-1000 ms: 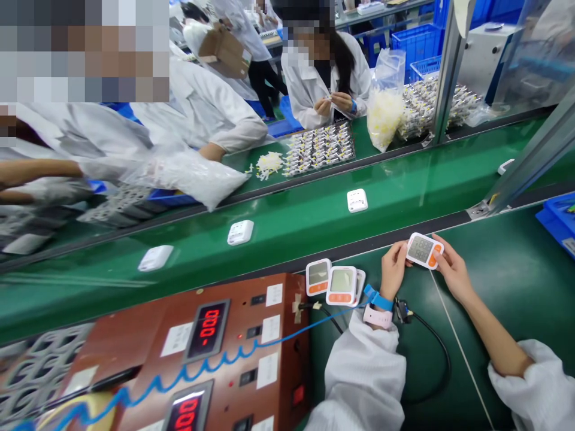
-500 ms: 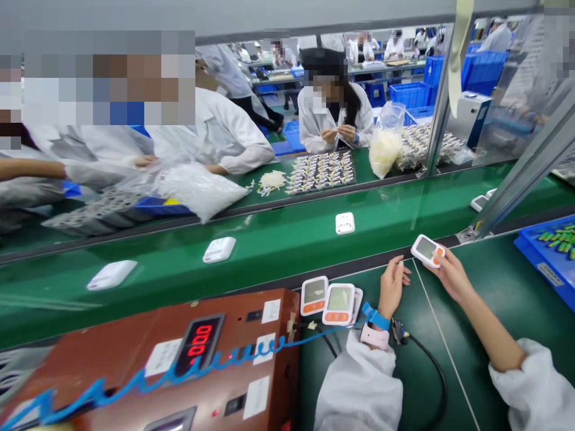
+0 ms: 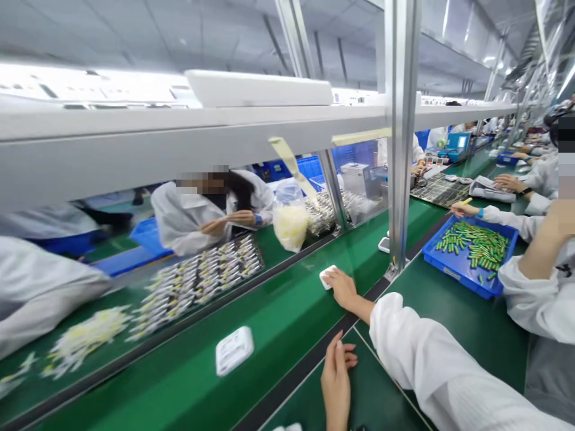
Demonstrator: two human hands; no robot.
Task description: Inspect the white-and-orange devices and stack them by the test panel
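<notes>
The left hand (image 3: 336, 383) lies nearest, flat and empty on the dark green bench (image 3: 453, 317), its fingertips at the black strip that edges the conveyor belt (image 3: 278, 311). The two hands are well apart. Just beyond the left hand and to its left, a white device (image 3: 234, 350) rests face down on the belt, untouched.

Farther out, the right arm in its white sleeve (image 3: 431, 371) stretches across the bench, and the right hand (image 3: 344, 287) is laid over a second white device (image 3: 327, 275) on the belt; only one corner of it shows past the fingers, so how firmly it is held cannot be told. Past that hand an upright metal post (image 3: 399, 179) rises from the belt's edge, with another white device (image 3: 384, 244) at its foot.

To the right of the right hand sits a blue tray (image 3: 453, 272) of green batteries (image 3: 478, 245), where a neighbouring person's hand (image 3: 462, 209) reaches. Across the belt lie rows of small parts (image 3: 211, 275) and a clear bag (image 3: 291, 218) of pale pieces, in front of a person in a white coat (image 3: 188, 215).
</notes>
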